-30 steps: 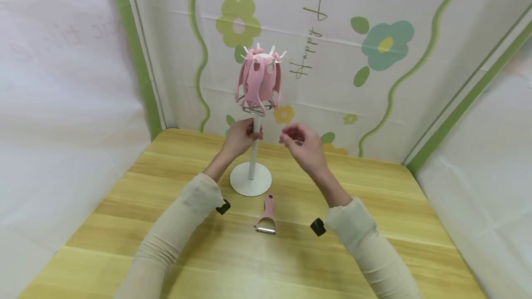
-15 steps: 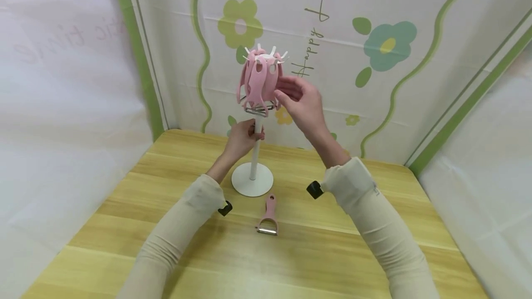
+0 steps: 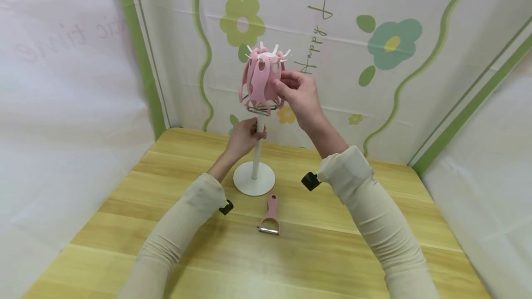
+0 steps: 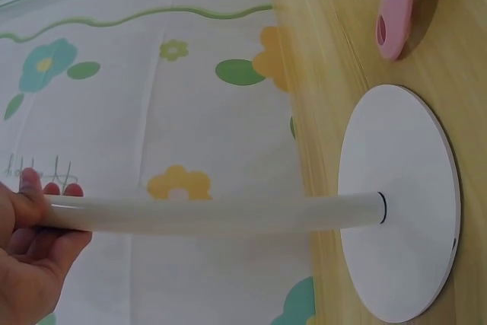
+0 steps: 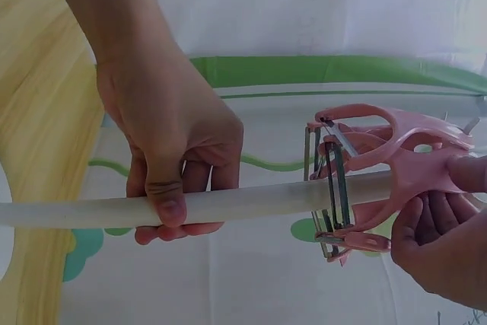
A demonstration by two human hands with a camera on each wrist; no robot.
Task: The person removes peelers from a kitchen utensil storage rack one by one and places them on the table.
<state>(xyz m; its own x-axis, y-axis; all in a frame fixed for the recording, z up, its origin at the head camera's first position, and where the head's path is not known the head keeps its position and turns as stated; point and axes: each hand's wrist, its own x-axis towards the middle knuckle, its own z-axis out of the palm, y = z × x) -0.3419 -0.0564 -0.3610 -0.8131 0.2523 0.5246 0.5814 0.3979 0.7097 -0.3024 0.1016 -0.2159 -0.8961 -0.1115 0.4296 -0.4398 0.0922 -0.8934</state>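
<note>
A white stand with a round base (image 3: 254, 186) holds several pink peelers (image 3: 258, 80) hanging from the white hooks at its top. My left hand (image 3: 242, 140) grips the pole just below the peelers; in the right wrist view its fingers wrap the pole (image 5: 281, 199). My right hand (image 3: 302, 98) pinches one hanging peeler on the right side of the cluster, thumb in front and fingers behind, as the right wrist view shows (image 5: 449, 245). One loose pink peeler (image 3: 272, 206) lies on the table in front of the base, blade toward me.
The wooden table (image 3: 166, 206) ends at a fabric backdrop (image 3: 324, 59) printed with flowers, close behind the stand. White fabric walls rise at the left and right. Small black devices are at both sleeve cuffs.
My right hand has risen from beside the pole to the hanging peelers and taken hold of one. The left hand keeps its grip on the pole.
</note>
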